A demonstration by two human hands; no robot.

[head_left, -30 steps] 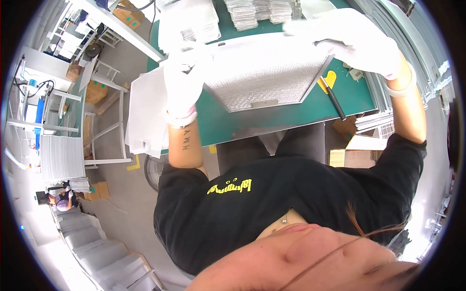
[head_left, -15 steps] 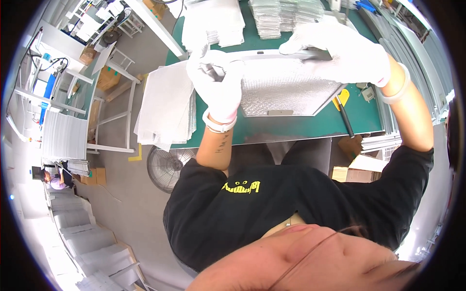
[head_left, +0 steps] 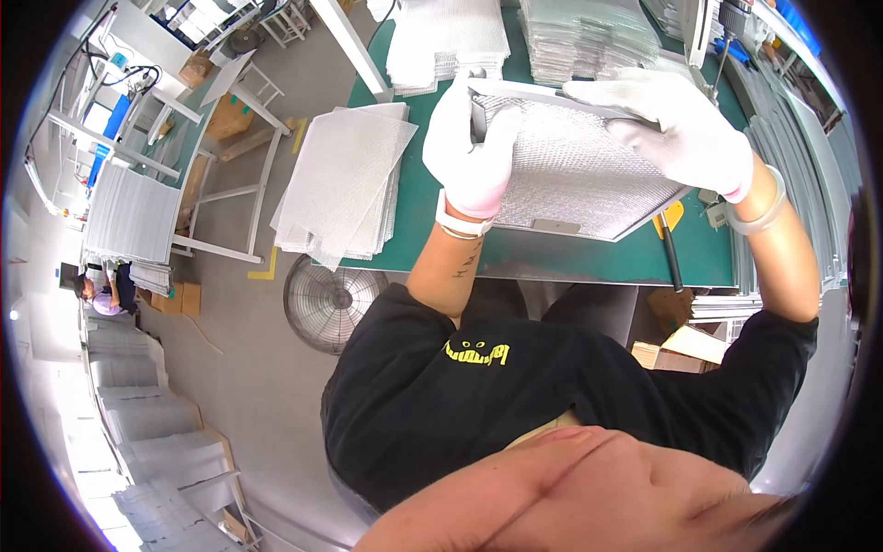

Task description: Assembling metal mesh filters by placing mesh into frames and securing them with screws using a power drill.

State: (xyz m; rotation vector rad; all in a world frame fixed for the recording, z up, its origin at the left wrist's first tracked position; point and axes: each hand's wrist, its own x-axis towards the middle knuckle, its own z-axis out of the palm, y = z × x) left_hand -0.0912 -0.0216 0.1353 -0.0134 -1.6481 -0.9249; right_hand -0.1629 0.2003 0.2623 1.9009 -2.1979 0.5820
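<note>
Far to your left, beyond the table's edge, a floor fan (head_left: 333, 302) stands on the grey floor. On the green table (head_left: 418, 198) a fanned stack of silvery mesh sheets (head_left: 342, 184) overhangs the near left corner. Your left hand (head_left: 471, 147), in a white glove, has its fingers closed around the left edge of a framed metal mesh filter panel (head_left: 575, 170), which sits tilted above the middle of the table. Your right hand (head_left: 676, 129), also gloved, lies over the panel's upper right edge, fingers curled on the frame. More mesh stacks (head_left: 579, 37) sit at the far side. A black pen (head_left: 671, 262) lies near the table's right front, just below the panel.
</note>
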